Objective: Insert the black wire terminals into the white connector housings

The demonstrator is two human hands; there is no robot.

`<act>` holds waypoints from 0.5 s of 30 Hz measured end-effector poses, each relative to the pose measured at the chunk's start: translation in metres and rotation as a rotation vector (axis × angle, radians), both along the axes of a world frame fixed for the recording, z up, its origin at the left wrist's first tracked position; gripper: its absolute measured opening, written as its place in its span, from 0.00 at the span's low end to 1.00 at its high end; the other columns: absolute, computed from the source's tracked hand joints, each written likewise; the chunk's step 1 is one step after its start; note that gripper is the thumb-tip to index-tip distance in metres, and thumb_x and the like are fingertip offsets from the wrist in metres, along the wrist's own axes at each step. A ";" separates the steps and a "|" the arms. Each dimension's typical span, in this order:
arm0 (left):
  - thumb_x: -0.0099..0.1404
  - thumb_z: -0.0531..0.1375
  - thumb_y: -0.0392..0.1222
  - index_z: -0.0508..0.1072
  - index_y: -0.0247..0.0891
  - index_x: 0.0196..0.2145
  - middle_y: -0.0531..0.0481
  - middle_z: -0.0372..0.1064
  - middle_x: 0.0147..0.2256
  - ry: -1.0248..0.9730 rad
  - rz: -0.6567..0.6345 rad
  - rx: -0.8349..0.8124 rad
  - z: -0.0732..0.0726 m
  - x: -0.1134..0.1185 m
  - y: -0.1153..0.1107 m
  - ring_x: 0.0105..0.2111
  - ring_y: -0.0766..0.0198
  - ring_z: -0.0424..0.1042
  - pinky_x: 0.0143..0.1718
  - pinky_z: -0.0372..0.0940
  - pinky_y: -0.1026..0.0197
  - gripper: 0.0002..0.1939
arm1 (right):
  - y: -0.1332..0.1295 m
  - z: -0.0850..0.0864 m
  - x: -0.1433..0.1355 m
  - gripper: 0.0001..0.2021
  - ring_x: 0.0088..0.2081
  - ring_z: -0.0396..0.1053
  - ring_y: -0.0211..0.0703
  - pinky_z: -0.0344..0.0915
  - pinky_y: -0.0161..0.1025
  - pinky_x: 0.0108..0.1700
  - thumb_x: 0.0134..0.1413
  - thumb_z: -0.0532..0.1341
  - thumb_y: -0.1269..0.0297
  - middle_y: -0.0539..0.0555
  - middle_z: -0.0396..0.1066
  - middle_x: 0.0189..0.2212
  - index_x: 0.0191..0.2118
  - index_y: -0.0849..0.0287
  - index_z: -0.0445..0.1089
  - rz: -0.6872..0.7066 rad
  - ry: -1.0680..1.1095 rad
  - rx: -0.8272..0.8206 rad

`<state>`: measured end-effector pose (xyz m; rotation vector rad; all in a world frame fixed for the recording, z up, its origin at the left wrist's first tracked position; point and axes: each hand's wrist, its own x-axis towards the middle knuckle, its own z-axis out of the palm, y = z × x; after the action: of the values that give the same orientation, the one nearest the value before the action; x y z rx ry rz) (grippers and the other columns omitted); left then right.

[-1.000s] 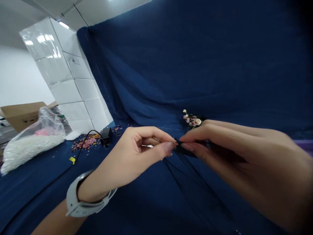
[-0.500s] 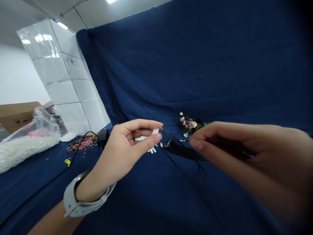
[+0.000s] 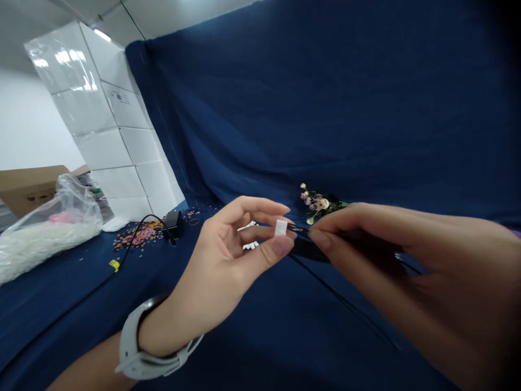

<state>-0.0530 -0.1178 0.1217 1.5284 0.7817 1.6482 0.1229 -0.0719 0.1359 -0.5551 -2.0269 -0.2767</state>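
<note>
Between thumb and fingers, my left hand [image 3: 236, 266] pinches a small white connector housing [image 3: 280, 227]. Thin black wires [image 3: 299, 230] run from its right side toward my right hand [image 3: 391, 255]. That hand is closed in a pinch on a black wire with a small metal terminal at its end, close beside the housing. Whether the terminal touches the housing I cannot tell. More black wires [image 3: 337, 296] hang below the hands. Partly hidden behind my left fingers lie white connector pieces [image 3: 250, 245] on the blue cloth.
Artificial flowers [image 3: 319, 203] lie behind the hands. To the left are a black power adapter [image 3: 174, 224] with its cable, scattered colourful bits [image 3: 142, 236] and a clear plastic bag [image 3: 52, 233] of white material. White boxes [image 3: 118, 136] are stacked behind; a blue cloth [image 3: 325, 98] hangs at the back.
My left hand has moved right with the connector housing and turned it. The gap between the housing and the wire end in my right hand has closed up.
</note>
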 end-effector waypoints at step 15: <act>0.59 0.66 0.32 0.78 0.43 0.33 0.58 0.74 0.29 -0.246 -0.178 -0.316 -0.002 0.004 0.005 0.34 0.75 0.74 0.38 0.68 0.76 0.07 | -0.011 -0.013 0.000 0.04 0.17 0.54 0.33 0.42 0.39 0.21 0.59 0.55 0.63 0.45 0.67 0.22 0.33 0.53 0.66 -0.130 -0.046 0.041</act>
<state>-0.0489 -0.1130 0.1196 1.1179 0.7112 1.4661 0.1228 -0.0831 0.1227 -0.6617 -2.0276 -0.4113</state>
